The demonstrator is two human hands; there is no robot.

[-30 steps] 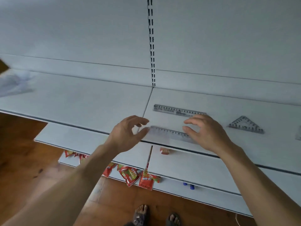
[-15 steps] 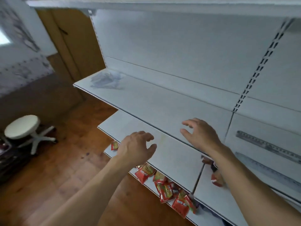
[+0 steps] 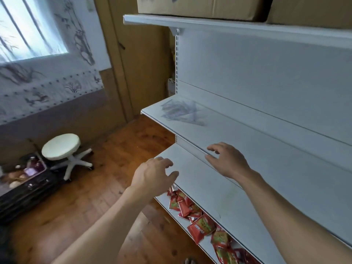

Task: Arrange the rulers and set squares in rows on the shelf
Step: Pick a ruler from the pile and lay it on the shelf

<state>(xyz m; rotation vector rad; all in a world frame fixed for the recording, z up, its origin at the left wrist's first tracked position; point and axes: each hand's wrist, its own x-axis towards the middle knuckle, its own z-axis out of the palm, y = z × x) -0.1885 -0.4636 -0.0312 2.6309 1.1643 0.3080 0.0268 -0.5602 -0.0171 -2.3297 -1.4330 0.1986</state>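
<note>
A loose pile of clear plastic rulers and set squares [image 3: 181,112] lies at the far left end of the white shelf [image 3: 257,141]. My right hand [image 3: 227,161] hovers over that shelf's front edge, fingers spread and curled, holding nothing, well to the right of the pile. My left hand [image 3: 152,175] hangs lower, over the front left corner of the shelf below [image 3: 213,195], fingers apart and empty. The rulers laid out earlier are out of view to the right.
Red snack packets [image 3: 200,223] lie on the lowest shelf. Cardboard boxes [image 3: 200,5] sit on the top shelf. A white stool [image 3: 62,147] and a dark crate of items [image 3: 22,176] stand on the wooden floor to the left.
My view has swung left, away from the two laid-out rulers and the set square. Both hands left the ruler and moved left along the shelves, empty, toward the pile.
</note>
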